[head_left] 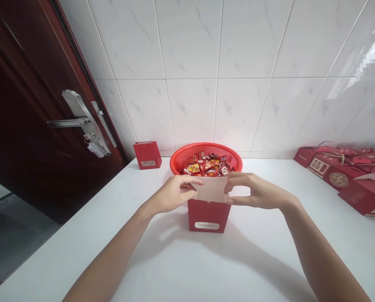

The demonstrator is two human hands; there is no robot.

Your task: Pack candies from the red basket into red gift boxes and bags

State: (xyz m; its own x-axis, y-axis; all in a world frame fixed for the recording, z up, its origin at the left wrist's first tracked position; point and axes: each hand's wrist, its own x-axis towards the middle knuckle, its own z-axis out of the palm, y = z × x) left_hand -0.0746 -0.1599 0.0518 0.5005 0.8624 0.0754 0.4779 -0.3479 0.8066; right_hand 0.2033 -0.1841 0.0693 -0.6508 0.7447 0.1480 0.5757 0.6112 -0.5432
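A red paper box with a white-rimmed slot low on its front stands upright on the white table, its top open and the pale inside showing. My left hand pinches the left side of its top edge between thumb and fingers. On the right side of the opening, my right hand grips the edge in the same way. Right behind the box sits a red plastic basket holding many wrapped candies; the box and hands hide its front part.
A second red box stands at the back left of the white table. Several decorated red boxes are grouped at the right against the tiled wall. A dark red door with a metal handle is at the left.
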